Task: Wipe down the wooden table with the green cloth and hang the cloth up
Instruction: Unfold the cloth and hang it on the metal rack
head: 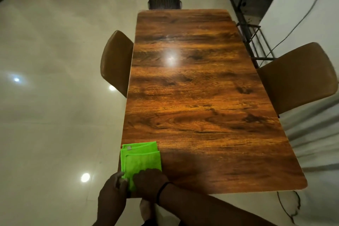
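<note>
Right hand: mine, palm down, fingers curled together and pressing on the near end of the green cloth; a dark band circles the wrist. Left hand: mine, at the table's near left corner, fingertips pinching the cloth's near left edge.

Green cloth: folded into a layered rectangle, lying flat on the near left corner of the wooden table, its left side along the table's left edge. A small pale tag shows at its far left corner.

Wooden table: long, glossy, dark-grained, running away from me; a bright lamp reflection sits on its far half. No containers on it; the cloth is the only thing on the top.

Brown chair: against the table's left side. Second brown chair: against its right side. Dark chair: at its far end.

Black metal rack: beside the table's far right corner, by a white wall.

Pale tiled floor: left of the table, showing light reflections.
</note>
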